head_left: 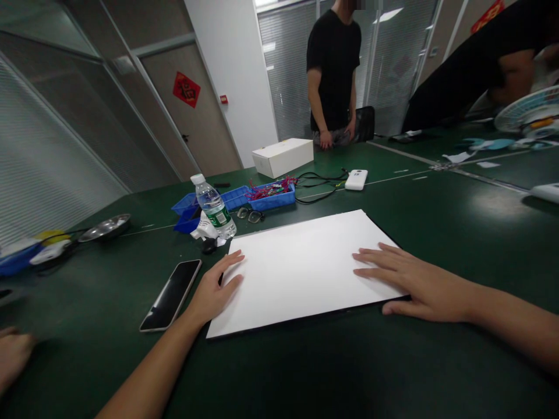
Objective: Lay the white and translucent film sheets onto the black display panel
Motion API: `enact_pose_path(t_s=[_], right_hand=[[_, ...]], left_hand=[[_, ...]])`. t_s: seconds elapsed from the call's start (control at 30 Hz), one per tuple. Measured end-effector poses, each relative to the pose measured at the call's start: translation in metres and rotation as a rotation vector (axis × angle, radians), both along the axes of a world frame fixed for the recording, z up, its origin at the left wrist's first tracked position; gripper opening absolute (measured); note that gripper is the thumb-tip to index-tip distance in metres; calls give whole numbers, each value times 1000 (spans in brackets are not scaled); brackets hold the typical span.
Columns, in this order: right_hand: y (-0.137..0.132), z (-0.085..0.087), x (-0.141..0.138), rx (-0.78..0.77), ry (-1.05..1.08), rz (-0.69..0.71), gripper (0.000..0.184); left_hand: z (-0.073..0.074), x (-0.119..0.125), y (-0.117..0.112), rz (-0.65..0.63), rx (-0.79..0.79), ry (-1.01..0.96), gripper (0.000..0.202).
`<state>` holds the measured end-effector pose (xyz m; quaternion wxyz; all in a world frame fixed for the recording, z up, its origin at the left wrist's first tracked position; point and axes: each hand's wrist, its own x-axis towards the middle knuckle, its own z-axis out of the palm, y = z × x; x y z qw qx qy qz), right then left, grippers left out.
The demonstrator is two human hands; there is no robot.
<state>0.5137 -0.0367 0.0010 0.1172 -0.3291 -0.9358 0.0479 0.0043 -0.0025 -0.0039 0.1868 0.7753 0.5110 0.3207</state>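
Observation:
A white rectangular board (301, 267) lies flat on the dark green table (305, 366) in front of me. My left hand (213, 289) rests at the board's left edge, fingers stretched onto it, holding nothing. My right hand (410, 282) lies flat and open on the board's right side, fingers spread. A black smartphone (172, 294) lies face up just left of my left hand.
A water bottle (213, 208), blue trays (262, 196) with coloured wires, glasses (251, 215), a white box (283, 156), a white charger (356, 179) with cables and a metal bowl (106, 227) sit behind. A person in black (334, 70) stands at the far edge. Another person's hand (13, 355) shows at left.

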Motion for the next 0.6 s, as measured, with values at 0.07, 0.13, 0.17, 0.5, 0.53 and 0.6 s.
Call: enact_pose_path(t_s=[0.07,0.13,0.17,0.5,0.53,0.6], right_hand=[[2,0,1,14,0,-2,78],[3,1,2,56,0,3,77],[4,2,2,88,-1,16,77],[-4,17,-6,564,-1,267,48],[-6,18,-7,575,14,280,46],[-8,21,-10,591,41,304,43]], left_hand=[[1,0,-1,-43,7,7,48],[2,1,-1,-81,5,22,46],[3,1,-2,-93,2,30,46],[8,3,-3,-59,-61,23,49],[8,2,-3,-58,-71,17,49],[7,0,-3,-64,-74,7,48]])
